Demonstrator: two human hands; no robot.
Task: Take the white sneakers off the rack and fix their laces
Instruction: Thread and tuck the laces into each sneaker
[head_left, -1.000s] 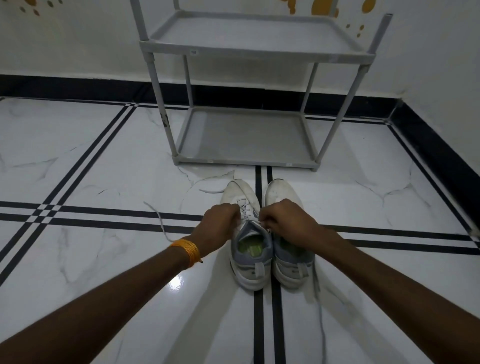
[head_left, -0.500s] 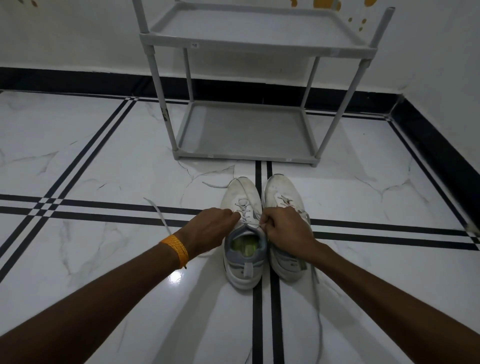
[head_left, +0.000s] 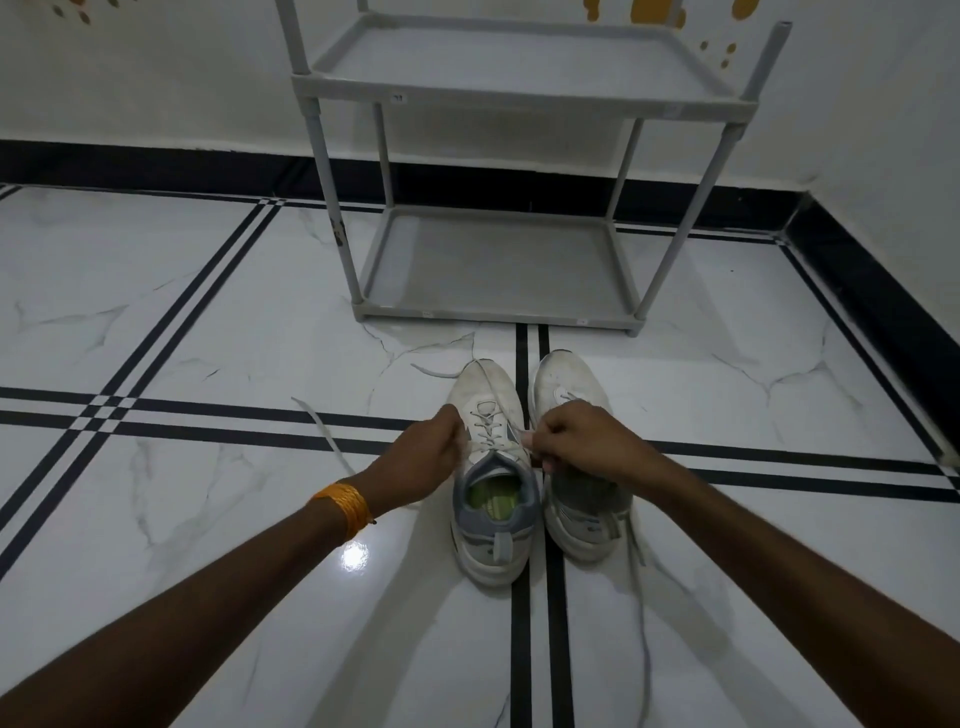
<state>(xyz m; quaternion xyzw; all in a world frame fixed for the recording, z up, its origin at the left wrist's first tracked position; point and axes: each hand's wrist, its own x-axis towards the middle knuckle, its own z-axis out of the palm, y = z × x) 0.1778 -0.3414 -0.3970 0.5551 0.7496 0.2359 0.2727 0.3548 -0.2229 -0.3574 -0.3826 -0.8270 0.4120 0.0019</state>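
- White sneakers (head_left: 540, 467): the pair stands side by side on the marble floor (head_left: 218, 338), toes toward the grey shoe rack (head_left: 498, 208) and just in front of its lower shelf. Both rack shelves are bare, so taking the pair off looks done.
- Left hand (head_left: 421, 462): curled shut at the left side of the left sneaker (head_left: 493, 467), apparently pinching a lace end; a loose lace (head_left: 322, 431) trails across the floor beside it.
- Right hand (head_left: 587, 441): fingers closed on lace at the top eyelets, between the two shoes.
- Right sneaker (head_left: 576, 457): its lace (head_left: 644, 623) runs slack toward the near edge of the view.
- Judgement: the left shoe's lacing is under way, neither is tied, and the right shoe remains.
- Room: glossy white marble with black inlay lines, black skirting, and a white wall with orange spots.
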